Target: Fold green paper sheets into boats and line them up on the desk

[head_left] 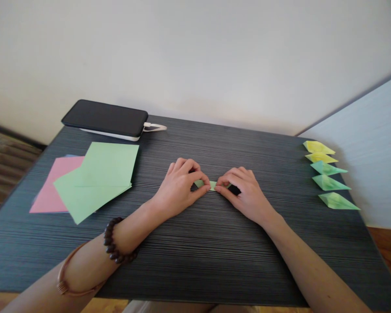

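Between my two hands is a small folded green paper (pixel 213 186), low over the middle of the dark table. My left hand (pixel 181 184) pinches its left part between thumb and index finger, and a beaded bracelet circles that wrist. On the other side, my right hand (pixel 243 189) pinches the right part the same way. Fingers cover much of the paper, so its full folded shape is hidden. The fingertips of both hands are close together, with a short strip of green showing between them.
Green sheets (pixel 107 171) overlap a pink sheet (pixel 50 191) at the left. Behind them a black phone (pixel 106 117) rests on a white object, with a white cable (pixel 155 127) attached. Several folded paper pieces (pixel 332 182), yellow and green, line the right side of the table (pixel 195 261).
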A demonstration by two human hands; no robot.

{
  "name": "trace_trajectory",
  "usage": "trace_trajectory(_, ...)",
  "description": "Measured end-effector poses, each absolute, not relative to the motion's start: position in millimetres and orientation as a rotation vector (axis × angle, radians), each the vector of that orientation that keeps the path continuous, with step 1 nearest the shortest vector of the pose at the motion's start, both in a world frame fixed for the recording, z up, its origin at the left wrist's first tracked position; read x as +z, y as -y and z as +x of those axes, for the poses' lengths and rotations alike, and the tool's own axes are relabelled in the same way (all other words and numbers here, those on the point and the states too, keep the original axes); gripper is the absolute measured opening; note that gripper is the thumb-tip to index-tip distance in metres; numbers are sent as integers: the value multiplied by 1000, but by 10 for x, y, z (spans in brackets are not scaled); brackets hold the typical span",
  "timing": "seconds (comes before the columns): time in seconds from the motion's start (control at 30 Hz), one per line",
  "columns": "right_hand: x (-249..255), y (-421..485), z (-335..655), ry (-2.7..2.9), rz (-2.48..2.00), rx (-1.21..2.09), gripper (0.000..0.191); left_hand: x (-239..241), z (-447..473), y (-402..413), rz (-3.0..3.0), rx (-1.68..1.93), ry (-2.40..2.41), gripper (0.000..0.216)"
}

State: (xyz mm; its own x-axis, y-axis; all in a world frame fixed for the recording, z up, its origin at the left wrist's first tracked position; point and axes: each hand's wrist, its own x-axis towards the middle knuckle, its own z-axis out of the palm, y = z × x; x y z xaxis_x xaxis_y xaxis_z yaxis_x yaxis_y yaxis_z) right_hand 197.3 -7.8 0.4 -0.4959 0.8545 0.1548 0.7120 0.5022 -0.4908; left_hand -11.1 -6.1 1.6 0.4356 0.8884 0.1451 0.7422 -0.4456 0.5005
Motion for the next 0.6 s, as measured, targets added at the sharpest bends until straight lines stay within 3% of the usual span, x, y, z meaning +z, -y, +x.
trace_trajectory(0.3, -67, 111, 1992, 2433, -1240, 268, 22, -18, -158, 86, 2432, 612, -1390, 21)
trace_trajectory(0.6, -90, 110, 2084, 2422, -1212, 286, 21, 21, -216, 50, 2381, 496, -1456, 21)
